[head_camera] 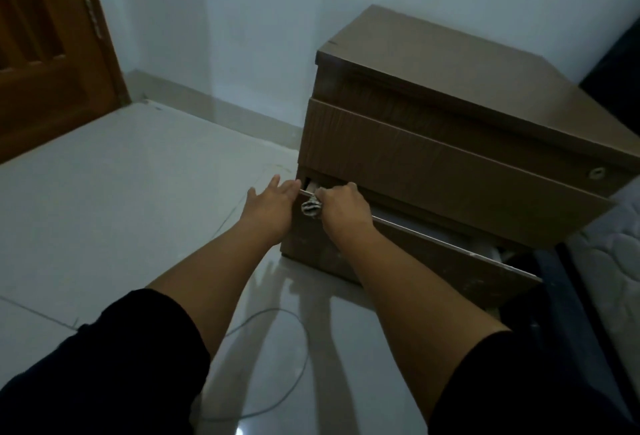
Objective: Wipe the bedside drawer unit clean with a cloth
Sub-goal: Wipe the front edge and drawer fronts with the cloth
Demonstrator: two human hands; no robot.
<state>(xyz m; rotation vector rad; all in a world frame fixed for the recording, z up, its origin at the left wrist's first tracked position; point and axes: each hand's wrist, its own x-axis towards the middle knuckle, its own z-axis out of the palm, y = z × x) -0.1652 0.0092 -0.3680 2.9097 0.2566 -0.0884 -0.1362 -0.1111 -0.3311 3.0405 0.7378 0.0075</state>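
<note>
Thin cable (277, 365) loops on the tiles up front; bottom drawer (433, 258) hangs ajar, something pale inside, can't tell what; right hand (343, 209) grips the cloth (311, 208) bunched at its top-left corner; left hand (273, 202) lies relaxed, fingers straight against the unit (450, 95) side.
</note>
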